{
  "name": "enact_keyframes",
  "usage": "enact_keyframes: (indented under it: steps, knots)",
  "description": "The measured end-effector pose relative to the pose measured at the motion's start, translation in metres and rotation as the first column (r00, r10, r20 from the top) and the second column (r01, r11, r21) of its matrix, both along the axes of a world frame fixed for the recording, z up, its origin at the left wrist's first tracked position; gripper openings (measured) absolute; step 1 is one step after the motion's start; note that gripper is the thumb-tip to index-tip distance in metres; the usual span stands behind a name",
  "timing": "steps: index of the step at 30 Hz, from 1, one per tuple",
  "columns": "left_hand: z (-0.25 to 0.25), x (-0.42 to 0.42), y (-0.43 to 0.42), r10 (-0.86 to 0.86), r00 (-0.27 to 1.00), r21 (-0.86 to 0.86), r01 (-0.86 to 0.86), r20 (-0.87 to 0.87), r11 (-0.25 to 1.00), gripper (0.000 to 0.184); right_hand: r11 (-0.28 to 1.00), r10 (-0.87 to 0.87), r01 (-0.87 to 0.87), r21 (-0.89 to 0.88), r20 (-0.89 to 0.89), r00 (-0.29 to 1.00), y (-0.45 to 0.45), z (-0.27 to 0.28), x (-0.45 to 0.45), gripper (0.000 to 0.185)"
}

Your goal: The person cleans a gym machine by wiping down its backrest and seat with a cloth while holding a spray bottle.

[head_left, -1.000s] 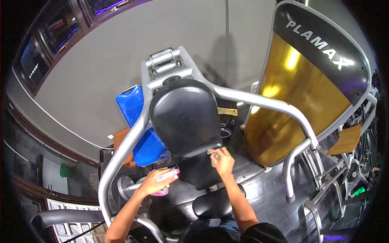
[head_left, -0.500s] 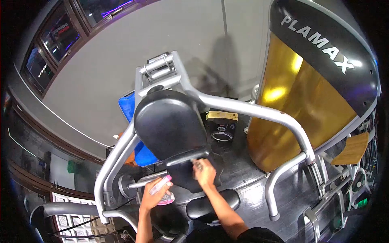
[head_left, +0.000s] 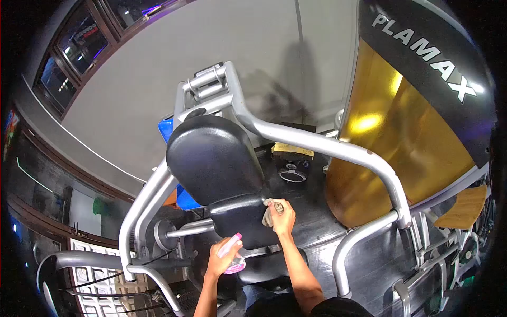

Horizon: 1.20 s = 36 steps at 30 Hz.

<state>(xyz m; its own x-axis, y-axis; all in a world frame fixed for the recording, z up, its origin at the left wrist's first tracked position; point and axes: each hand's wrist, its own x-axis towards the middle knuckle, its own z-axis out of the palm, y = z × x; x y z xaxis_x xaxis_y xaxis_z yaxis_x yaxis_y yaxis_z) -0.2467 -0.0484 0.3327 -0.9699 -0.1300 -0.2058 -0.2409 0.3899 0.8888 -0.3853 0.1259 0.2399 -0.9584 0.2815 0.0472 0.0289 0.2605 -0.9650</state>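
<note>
My left hand [head_left: 220, 260] is closed around a clear spray bottle [head_left: 235, 267] with a pink nozzle and pink at its base, held low in front of the black seat pad [head_left: 238, 224]. A crumpled pale cloth [head_left: 269, 216] is bunched in my right hand [head_left: 284, 218], at the right edge of that pad near the crease below the backrest [head_left: 214, 158]. Both pads belong to an exercise machine with a silver tube frame [head_left: 322, 146].
Silver handles curve down on either side, the right handle [head_left: 343, 259] nearer me. A gold and black machine housing [head_left: 401, 132] stands at right. Behind the seat are a black box [head_left: 292, 168] and the grey wall [head_left: 158, 79]. Another black pad [head_left: 272, 269] lies close to my body.
My right hand and the cloth have moved right and slightly up, from the seat's middle to its right edge. My left hand has shifted right and down with the bottle. The view has turned slightly.
</note>
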Motion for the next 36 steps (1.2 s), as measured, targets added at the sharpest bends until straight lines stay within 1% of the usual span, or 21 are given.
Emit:
enact_keyframes:
  steps: [1,3,4,5,7,9,11,12,14,15,18,20,21,23,25,27,28,29,31,33,36]
  knots:
    - [-0.002,0.002,0.002,0.002,1.000,-0.003,-0.002,0.000,1.000,0.030,1.000,0.002,-0.002,-0.003,0.000,1.000,0.000,-0.001,-0.004,0.015]
    - [-0.005,0.002,0.009,0.041,0.999,0.015,-0.041,0.037,0.999,0.028,0.991,-0.064,0.053,-0.121,-0.093,0.994,-0.002,0.000,-0.015,0.015]
    - [-0.004,0.002,0.017,0.113,0.993,0.076,-0.115,0.027,0.991,0.023,0.990,-0.058,0.044,-0.132,-0.103,0.993,-0.003,0.002,-0.019,0.015]
    - [-0.005,0.002,0.022,0.116,0.993,0.074,-0.118,0.031,0.990,0.023,0.990,-0.054,0.041,-0.134,-0.099,0.994,-0.003,0.001,-0.023,0.015]
    - [-0.008,0.007,0.027,0.127,0.991,0.119,-0.130,0.033,0.984,0.025,0.994,0.072,-0.084,-0.076,-0.147,0.987,-0.004,-0.003,-0.027,0.016]
    - [-0.017,0.011,0.027,0.119,0.991,0.078,-0.124,0.067,0.989,0.026,0.990,0.074,-0.086,-0.112,-0.111,0.991,-0.002,-0.009,-0.031,0.016]
    - [-0.025,0.016,0.027,0.148,0.987,0.170,-0.155,0.055,0.973,0.026,0.985,0.130,-0.143,-0.092,-0.133,0.982,0.005,-0.017,-0.034,0.017]
    - [-0.015,0.013,0.034,0.178,0.979,0.152,-0.191,0.097,0.970,0.026,0.985,0.131,-0.144,-0.098,-0.127,0.983,0.007,-0.020,-0.033,0.017]
    - [-0.022,0.014,0.035,0.195,0.975,0.137,-0.208,0.104,0.969,0.026,0.964,0.148,-0.129,-0.232,0.066,0.987,0.008,-0.024,-0.033,0.018]
    - [-0.024,0.015,0.036,0.205,0.972,0.129,-0.219,0.110,0.967,0.027,0.963,0.150,-0.130,-0.235,0.071,0.986,0.009,-0.026,-0.033,0.018]
    - [-0.028,0.014,0.039,0.235,0.966,0.077,-0.244,0.112,0.967,0.028,0.979,0.151,-0.127,-0.162,0.144,0.978,0.017,-0.038,-0.026,0.022]
    - [-0.028,0.014,0.042,0.255,0.959,0.082,-0.266,0.126,0.961,0.028,0.989,0.143,-0.145,-0.005,0.182,0.973,0.022,-0.056,-0.020,0.023]
    - [-0.028,0.014,0.043,0.272,0.953,0.086,-0.284,0.131,0.955,0.028,0.989,0.145,-0.147,-0.004,0.186,0.972,0.025,-0.066,-0.017,0.023]
    - [-0.027,0.012,0.045,0.284,0.952,0.108,-0.297,0.117,0.949,0.028,0.995,0.088,-0.091,0.028,0.090,0.992,0.027,-0.083,-0.014,0.023]
    - [-0.028,0.015,0.048,0.298,0.951,0.131,-0.306,0.076,0.943,0.028,0.996,0.087,-0.091,0.022,0.139,0.986,0.024,-0.078,-0.015,0.024]
    - [-0.033,0.017,0.047,0.274,0.958,0.111,-0.283,0.090,0.953,0.034,0.992,0.103,-0.072,-0.106,0.316,0.943,0.018,-0.072,-0.020,0.024]
    - [-0.034,0.017,0.046,0.248,0.963,0.094,-0.258,0.103,0.962,0.041,0.991,0.101,-0.069,-0.114,0.311,0.945,0.014,-0.069,-0.024,0.025]
    - [-0.035,0.017,0.047,0.249,0.963,0.092,-0.258,0.103,0.962,0.041,0.991,0.103,-0.069,-0.116,0.311,0.945,0.010,-0.066,-0.025,0.025]
    - [-0.036,0.016,0.051,0.268,0.958,0.097,-0.278,0.107,0.956,0.042,0.912,0.123,0.004,-0.410,0.282,0.952,0.004,-0.043,-0.026,0.025]
    - [-0.042,0.016,0.051,0.278,0.954,0.113,-0.290,0.111,0.950,0.042,0.921,0.113,-0.017,-0.388,0.227,0.967,0.001,-0.036,-0.024,0.025]
    - [-0.052,0.012,0.053,0.295,0.949,0.103,-0.306,0.110,0.946,0.040,0.945,0.089,-0.077,-0.319,0.022,0.996,0.002,-0.045,-0.018,0.019]
